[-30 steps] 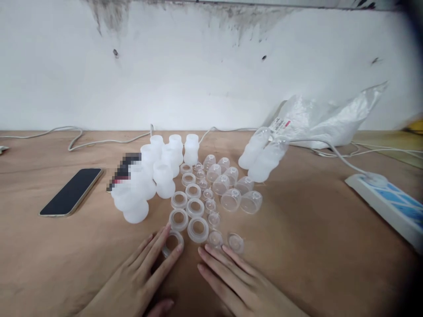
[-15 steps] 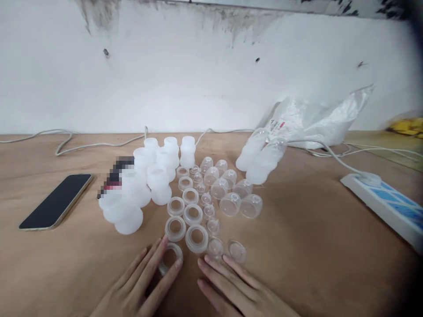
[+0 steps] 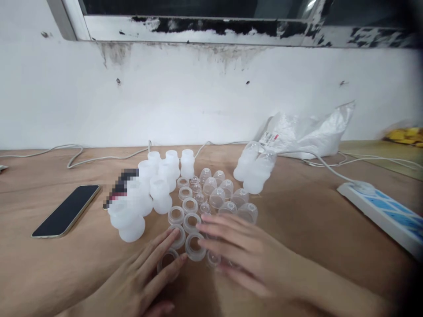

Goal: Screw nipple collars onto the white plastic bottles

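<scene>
My left hand [image 3: 145,269] lies low with its fingers spread over the nearest clear screw rings [image 3: 194,247], touching at least one. My right hand [image 3: 246,248] is open above the clear bottle teats [image 3: 214,258], fingers stretched leftward at the ring rows and hiding several teats. Two columns of rings run away from me, beside a column of teats. Several clear dome caps [image 3: 217,198] stand to the right of these. White baby bottle bodies [image 3: 161,193] are grouped upright on the left. Two capped bottles [image 3: 255,178] stand at the back right.
A phone [image 3: 66,211] lies on the left of the wooden table, near a pixelated dark item [image 3: 124,185]. On the right are a power strip [image 3: 383,211] with its cable and, against the wall, a plastic bag [image 3: 304,134]. Yellow items [image 3: 406,134] are at the far right.
My right hand has moved forward and up over the teats and rings. My left hand has shifted slightly right and forward. The view has tilted up, showing the window frame.
</scene>
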### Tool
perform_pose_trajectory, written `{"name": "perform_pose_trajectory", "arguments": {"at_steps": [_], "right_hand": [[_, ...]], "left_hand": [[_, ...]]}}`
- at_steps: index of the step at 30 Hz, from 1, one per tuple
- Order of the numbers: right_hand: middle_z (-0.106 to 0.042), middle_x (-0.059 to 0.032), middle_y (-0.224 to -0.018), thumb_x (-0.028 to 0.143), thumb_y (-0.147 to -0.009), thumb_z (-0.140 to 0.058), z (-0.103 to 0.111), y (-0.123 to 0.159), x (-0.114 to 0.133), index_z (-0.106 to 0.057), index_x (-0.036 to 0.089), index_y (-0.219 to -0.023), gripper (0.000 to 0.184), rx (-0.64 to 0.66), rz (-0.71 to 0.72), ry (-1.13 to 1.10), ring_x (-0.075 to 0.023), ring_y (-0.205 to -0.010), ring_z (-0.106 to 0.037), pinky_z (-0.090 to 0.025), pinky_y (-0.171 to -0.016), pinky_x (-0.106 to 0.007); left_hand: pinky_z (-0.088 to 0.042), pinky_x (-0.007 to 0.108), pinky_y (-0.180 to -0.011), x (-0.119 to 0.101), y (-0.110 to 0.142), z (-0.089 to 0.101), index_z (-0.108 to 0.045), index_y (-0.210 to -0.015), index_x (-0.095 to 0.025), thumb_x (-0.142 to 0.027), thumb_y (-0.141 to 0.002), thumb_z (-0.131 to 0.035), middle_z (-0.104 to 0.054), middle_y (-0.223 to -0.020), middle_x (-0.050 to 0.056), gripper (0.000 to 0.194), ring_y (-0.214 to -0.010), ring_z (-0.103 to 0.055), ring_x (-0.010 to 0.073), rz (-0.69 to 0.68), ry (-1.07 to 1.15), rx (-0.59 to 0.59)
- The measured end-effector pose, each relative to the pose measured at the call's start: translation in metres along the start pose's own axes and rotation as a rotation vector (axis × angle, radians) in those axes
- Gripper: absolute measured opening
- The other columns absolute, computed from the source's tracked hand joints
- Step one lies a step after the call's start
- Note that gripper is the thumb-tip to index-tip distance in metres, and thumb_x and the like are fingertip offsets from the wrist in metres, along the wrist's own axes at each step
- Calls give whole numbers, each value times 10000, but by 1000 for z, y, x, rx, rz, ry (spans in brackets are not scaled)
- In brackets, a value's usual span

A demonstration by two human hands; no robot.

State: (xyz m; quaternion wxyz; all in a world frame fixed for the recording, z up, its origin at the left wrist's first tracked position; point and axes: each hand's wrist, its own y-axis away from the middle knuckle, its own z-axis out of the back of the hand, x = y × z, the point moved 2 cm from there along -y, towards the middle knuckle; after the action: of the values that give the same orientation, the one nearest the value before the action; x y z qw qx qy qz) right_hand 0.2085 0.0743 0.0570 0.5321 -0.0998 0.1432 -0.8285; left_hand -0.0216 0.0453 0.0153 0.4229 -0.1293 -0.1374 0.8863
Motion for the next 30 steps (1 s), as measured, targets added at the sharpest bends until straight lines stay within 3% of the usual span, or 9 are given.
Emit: {"name": "perform_pose_trajectory", "arguments": {"at_steps": [4, 7, 13, 16, 20, 22, 24, 26, 30], "right_hand": [[-358, -112, -1371, 362, -869, -414, -11, -2, -19, -391, 96, -1297, 505, 152, 1, -75, -209, -1314, -204, -259, -1057, -399], [-275, -116, -1406, 419, -865, -408, -20, 3, -19, -306, 123, -1347, 575, 226, -4, -135, -214, -1317, -185, -207, -1071, -405], [-303, -97, -1397, 419, -884, -361, -27, 8, -14, -310, 137, -1346, 544, 309, -64, -179, -208, -1313, -205, -200, -1074, -413], [-302, -76, -1404, 419, -888, -348, -28, 7, -16, -301, 139, -1350, 543, 301, -61, -164, -202, -1323, -175, -191, -1078, -407], [-381, -98, -1364, 403, -875, -385, -22, 7, -19, -373, 143, -1306, 503, 187, -6, -85, -227, -1310, -209, -219, -1051, -428], [-507, -134, -1227, 415, -849, -431, -16, 9, -21, -483, 121, -1189, 453, 103, -13, -60, -243, -1196, -377, -327, -965, -416], [-587, -127, -1008, 436, -819, -470, -9, 11, -23, -549, 111, -1026, 394, 63, -48, -58, -216, -957, -515, -418, -812, -363], [-580, -92, -872, 449, -800, -491, -4, 14, -24, -551, 122, -925, 355, 91, -71, -57, -178, -780, -521, -428, -676, -308], [-567, -60, -829, 464, -768, -528, -2, 16, -25, -533, 142, -897, 346, 226, -88, -81, -161, -725, -515, -393, -603, -270]], "left_hand": [[-364, 366, -986, 10, -11, 1, -203, -1375, -184, -225, -817, -495, -337, -1377, 101, 631, -1225, -390, 255, -146, -97, 65], [-339, 368, -1004, 13, -8, -8, -126, -1388, -211, -252, -826, -488, -313, -1390, 78, 670, -1230, -384, 241, -65, -45, 54], [-330, 348, -1018, 11, -3, -26, -53, -1389, -274, -280, -830, -490, -299, -1403, 33, 710, -1227, -393, 214, -5, 78, 107], [-329, 346, -1021, 13, -4, -25, -71, -1388, -277, -250, -824, -487, -283, -1413, 30, 701, -1241, -371, 215, 33, 113, 109], [-378, 353, -985, 17, -6, -15, -139, -1383, -223, -214, -805, -502, -269, -1419, 86, 683, -1258, -337, 241, -10, 87, 108], [-401, 361, -966, 19, -6, -10, -212, -1360, -190, -227, -802, -519, -312, -1398, 122, 639, -1253, -345, 256, -53, 53, 76], [-424, 361, -946, 21, -7, -6, -317, -1304, -174, -254, -796, -541, -362, -1368, 142, 561, -1234, -376, 264, -69, 40, 36], [-445, 352, -924, 21, -7, -4, -403, -1229, -173, -280, -793, -553, -398, -1342, 144, 473, -1210, -410, 263, -77, 40, 11], [-447, 372, -910, 17, -11, -1, -420, -1197, -148, -334, -776, -571, -448, -1288, 160, 484, -1180, -431, 274, -96, -7, 0]]}}
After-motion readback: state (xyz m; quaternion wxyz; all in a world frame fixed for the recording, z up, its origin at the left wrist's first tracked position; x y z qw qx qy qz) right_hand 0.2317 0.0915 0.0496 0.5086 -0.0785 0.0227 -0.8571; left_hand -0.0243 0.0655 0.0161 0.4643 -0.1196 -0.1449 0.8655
